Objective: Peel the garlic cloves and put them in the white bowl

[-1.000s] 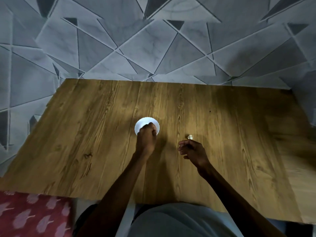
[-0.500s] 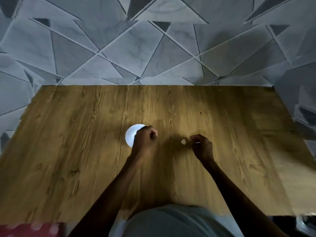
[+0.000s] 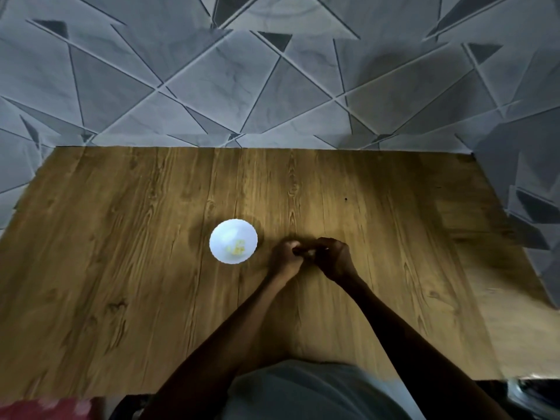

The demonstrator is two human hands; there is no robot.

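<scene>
Plainly, your white bowl sits upright on the wooden table, a little left of the middle. It is small and round with a finely scalloped rim, and it shines bright against the dim wood. A few yellowish peeled cloves lie inside it, gathered toward its near right side; they are too small to count.

Your left hand is just right of the bowl, close to its rim but apart from it, with a strip of bare wood between them. Your right hand is up against the left. Both hands have their fingers curled in, and the fingertips are drawn together where the hands meet. A small pale bit shows at that meeting point. It is too dark and blurred to tell what it is, or which hand pinches it. Both forearms reach in from the near edge and cast a shadow on the wood below them.

Behind the table stands a grey wall patterned with angled lines and dark triangles. A dark speck marks the wood beyond your right hand. A red patterned cloth shows at the near left corner, and grey clothing fills the bottom middle.
</scene>
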